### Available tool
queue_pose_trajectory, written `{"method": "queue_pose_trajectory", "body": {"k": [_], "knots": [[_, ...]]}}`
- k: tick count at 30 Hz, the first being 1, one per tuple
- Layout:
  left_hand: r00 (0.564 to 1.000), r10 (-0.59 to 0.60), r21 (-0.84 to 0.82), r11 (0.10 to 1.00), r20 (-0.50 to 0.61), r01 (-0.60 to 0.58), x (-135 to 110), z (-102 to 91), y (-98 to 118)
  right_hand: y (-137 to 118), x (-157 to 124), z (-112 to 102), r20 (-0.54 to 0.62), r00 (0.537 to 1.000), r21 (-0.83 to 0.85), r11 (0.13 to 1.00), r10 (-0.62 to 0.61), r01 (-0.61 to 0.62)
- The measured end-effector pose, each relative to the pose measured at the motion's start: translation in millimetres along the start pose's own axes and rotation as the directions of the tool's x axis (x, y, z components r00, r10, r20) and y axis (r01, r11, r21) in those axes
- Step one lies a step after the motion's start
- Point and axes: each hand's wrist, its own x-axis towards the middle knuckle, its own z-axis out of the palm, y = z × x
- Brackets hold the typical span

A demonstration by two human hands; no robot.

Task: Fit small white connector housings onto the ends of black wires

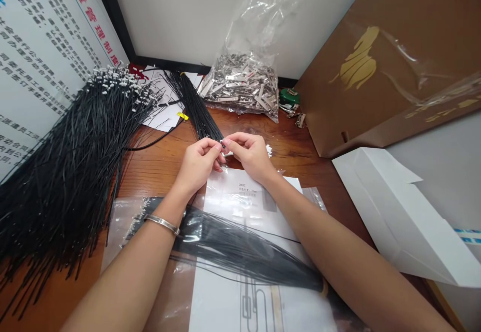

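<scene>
Black wires in a clear bag (240,252) lie nearest under both forearms, while the left hand (199,164) and right hand (250,154) pinch a thin wire's tip (223,145) between closed fingertips above the wooden table (158,164), light, springy, best gripped near its end.

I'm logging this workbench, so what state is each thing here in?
left hand: pinched on the small metal clip
right hand: pinched on the same clip
small metal clip: held between both hands
bag of metal clips: open, well filled
big pile of black wires: loose, fanned out
bundle of black wires: bunched, lying on the plastic bag
brown paper bag: lying flat
</scene>
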Motion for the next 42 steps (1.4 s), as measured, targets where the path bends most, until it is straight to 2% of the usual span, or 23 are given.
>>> {"method": "queue_pose_trajectory", "body": {"k": [6, 11, 19, 24, 29, 34, 38, 42], "knots": [[0.998, -0.018, -0.019, 1.000, -0.065, 0.017, -2.2, 2.2, 2.8, 0.3, 0.3, -0.8, -0.005, 1.000, 0.011, 1.000, 0.022, -0.022], [0.992, -0.037, -0.061, 0.998, -0.124, 0.029, -1.4, 2.3, 2.2, -0.8, -0.4, -0.8, -0.019, 0.999, -0.070, 0.997, -0.026, 0.025], [0.995, -0.029, -0.074, 0.997, -0.095, 0.022, -0.3, 1.3, -0.1, 0.3, -0.6, -1.7, 0.006, 0.999, -0.058, 0.997, -0.045, 0.045], [0.997, -0.025, -0.054, 0.998, -0.066, 0.022, -1.7, 1.9, 1.8, -1.7, 0.8, -2.6, 0.089, 0.996, -0.002, 0.999, 0.032, -0.032], [0.998, -0.028, -0.044, 0.999, -0.051, 0.026, -1.8, 0.7, 2.0, -2.2, 2.2, -4.4, 0.217, 0.970, 0.042, 0.991, 0.114, -0.126], [1.000, -0.022, 0.002, 1.000, -0.019, 0.022, -1.6, 0.2, -2.1, 3.5, 0.6, -6.8, 0.239, 0.969, -0.062, 0.997, 0.063, -0.049], [1.000, -0.019, 0.054, 0.998, 0.010, 0.018, -3.2, 0.7, -3.0, 3.3, -0.8, -6.6, 0.261, 0.964, -0.058, 0.998, 0.050, -0.036], [1.000, -0.027, 0.027, 0.999, 0.015, 0.026, -3.9, 1.8, -0.3, 1.9, -2.5, -5.1, 0.253, 0.967, -0.101, 0.995, 0.018, 0.008]]}}
